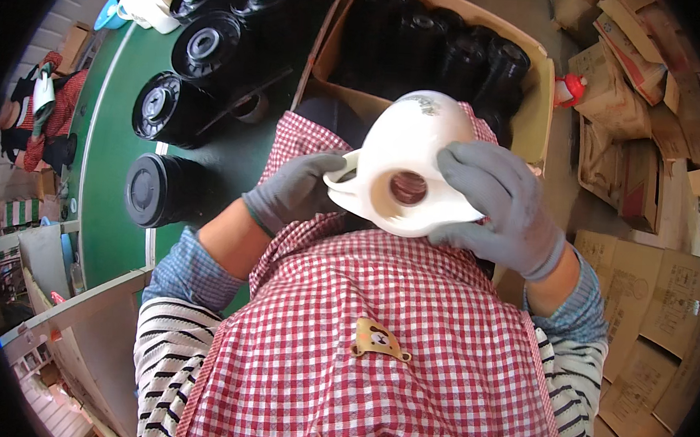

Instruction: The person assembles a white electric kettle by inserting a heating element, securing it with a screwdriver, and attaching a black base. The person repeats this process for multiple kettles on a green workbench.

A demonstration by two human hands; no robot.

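Observation:
Over my lap I hold a hollow white jug body [406, 154], tilted so that its round opening faces me. Through the opening the red check of the apron shows. A faint grey-green print marks its far side. My left hand [300, 187], in a grey glove, is closed at the jug's looped handle, its fingertips partly hidden behind it. On the other side my right hand [503, 204], gloved the same way, grips the body by the spout, thumb below and fingers along the side.
Several black cylindrical containers [163, 187] lie on the green table [104, 239] at left. Ahead stands an open carton [539, 110] of similar black pieces. White jugs [151, 2] are at the far left, near another person [48, 116]. Cardboard boxes [642, 292] fill the right side.

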